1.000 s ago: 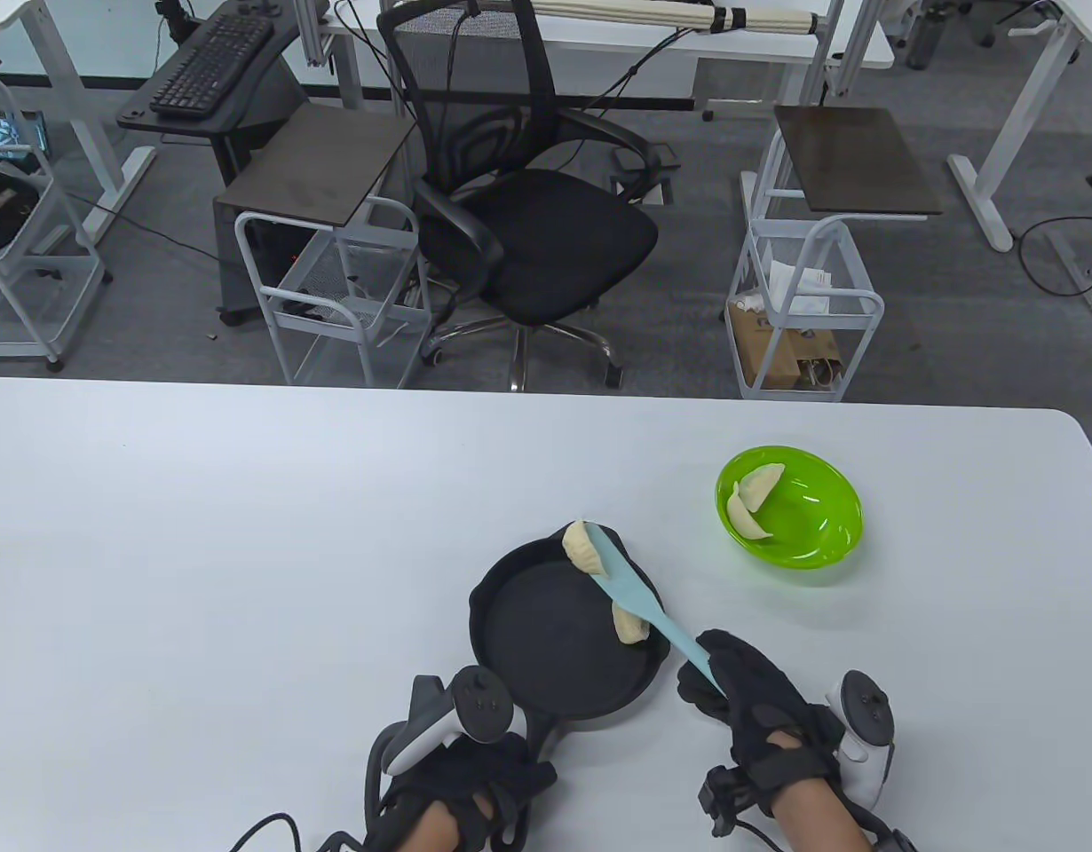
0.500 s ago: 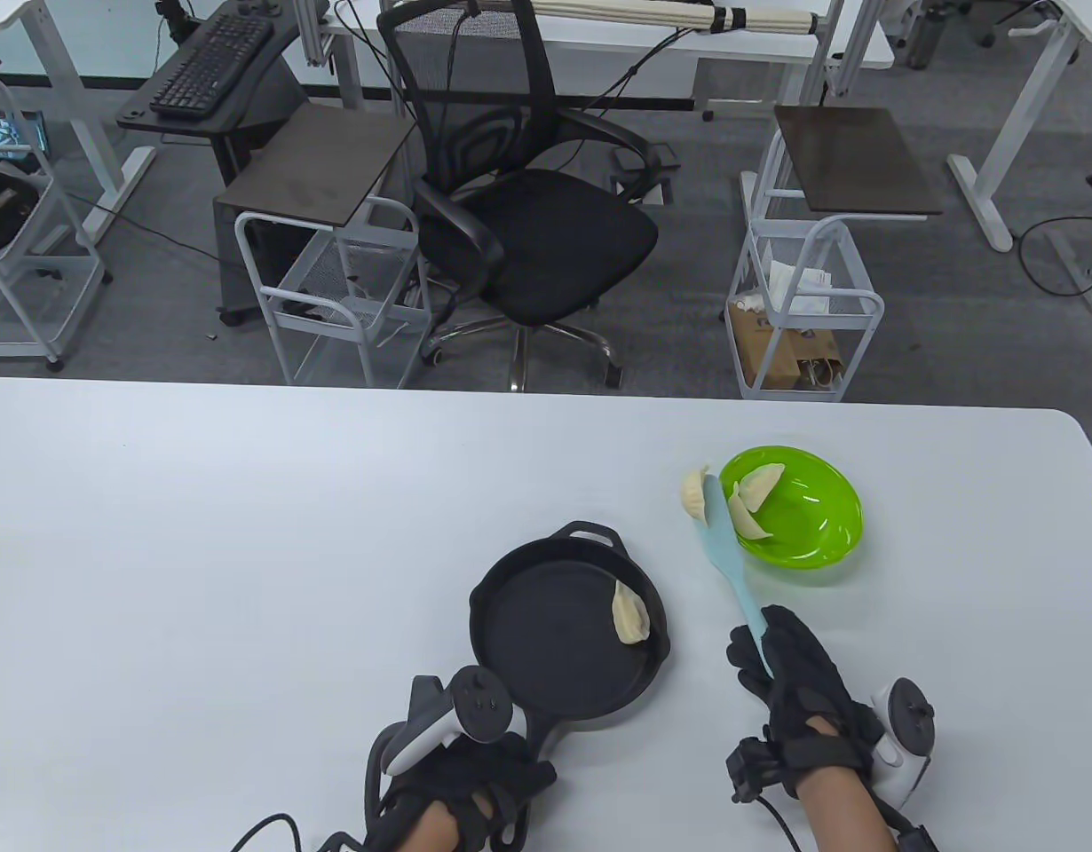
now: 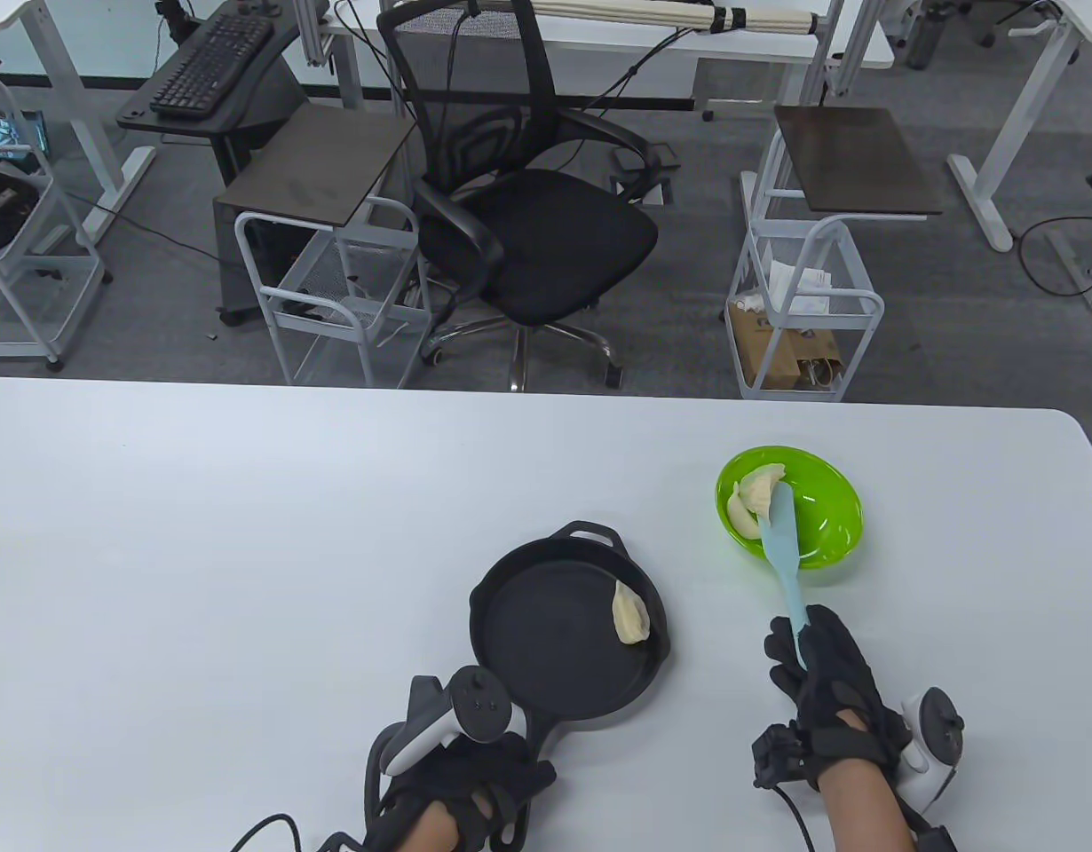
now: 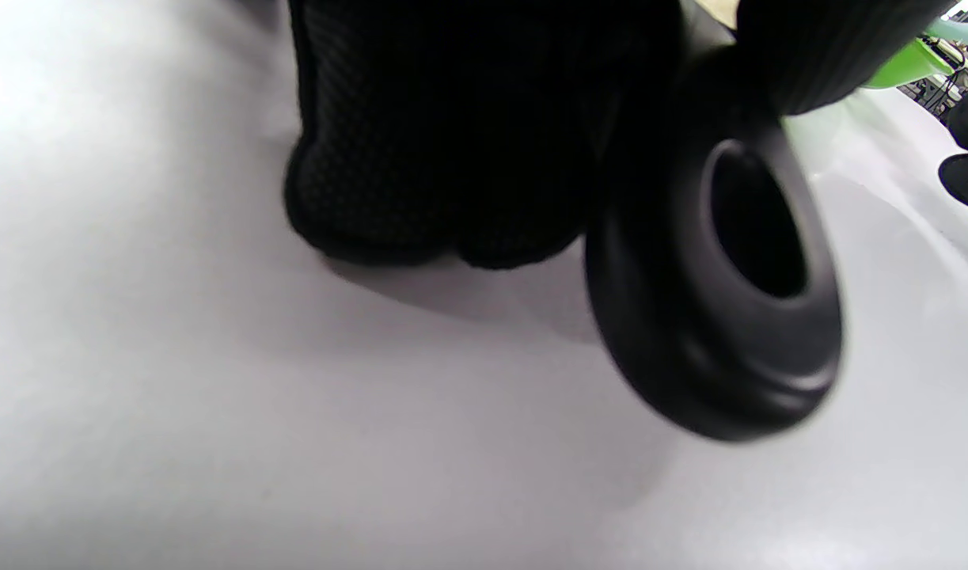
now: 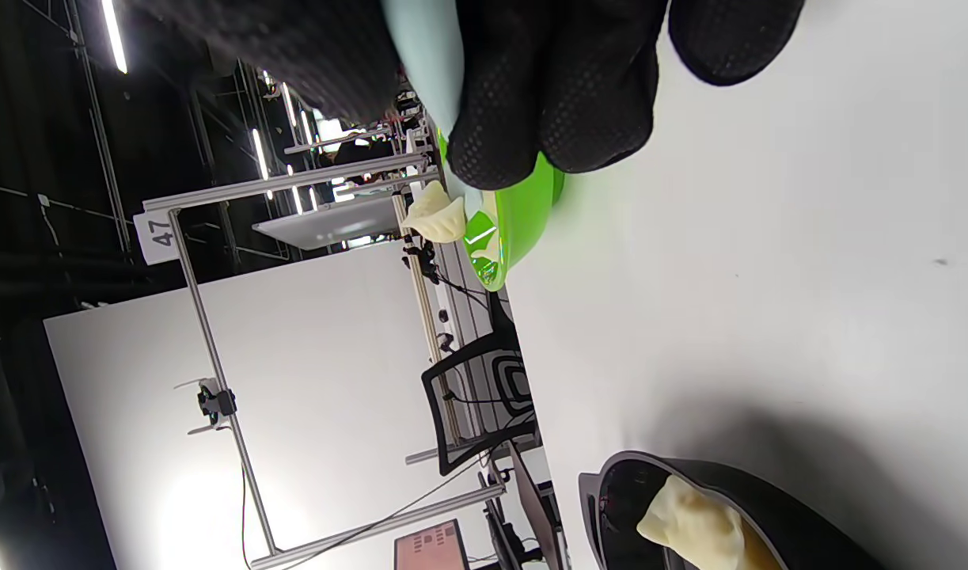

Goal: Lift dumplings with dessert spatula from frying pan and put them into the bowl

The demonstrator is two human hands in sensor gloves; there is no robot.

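Right hand (image 3: 821,674) grip clamped on spatula (image 3: 781,550), left hand (image 3: 462,781) grip curled round frying pan (image 3: 564,635) handle

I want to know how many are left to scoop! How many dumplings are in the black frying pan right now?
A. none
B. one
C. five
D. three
B: a single dumpling lies near the right side of the frying pan, while the others are in the green bowl where the spatula reaches.
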